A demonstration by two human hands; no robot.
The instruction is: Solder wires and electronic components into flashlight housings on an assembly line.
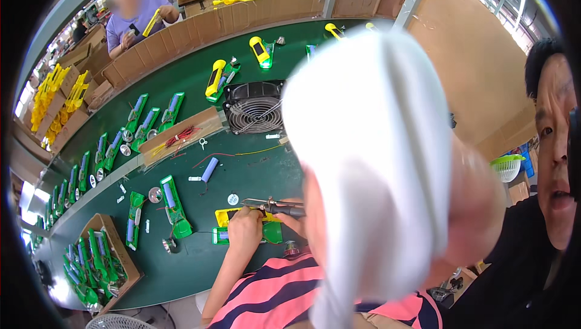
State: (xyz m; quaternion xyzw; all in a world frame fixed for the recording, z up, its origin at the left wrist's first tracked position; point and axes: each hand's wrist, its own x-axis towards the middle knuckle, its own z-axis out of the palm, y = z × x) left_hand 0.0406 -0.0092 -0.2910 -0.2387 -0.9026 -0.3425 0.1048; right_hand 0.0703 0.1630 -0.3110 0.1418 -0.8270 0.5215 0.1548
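At the near edge of the green bench, my left hand (245, 230) is closed, its fingers down at a yellow plastic casing (225, 217); what they pinch is hidden. A soldering iron (289, 210) with a dark handle is gripped in my right hand (294, 222), its metal end beside my left fingers. That hand shows only partly, behind a large blurred white cloth-like shape (369, 135) with skin at its edges. Beneath the yellow casing lies a green flashlight casing (272, 233) with a purple cell. A small reflector (292, 248) sits close to my body.
Green casings with cells (174, 207) lie to the left; a cardboard box (130, 274) holds several more. A black fan (254, 108) and a cardboard tray of wires (181, 137) stand farther back. Other casings line the far strip (200, 84). A person in black (514, 274) is close at right.
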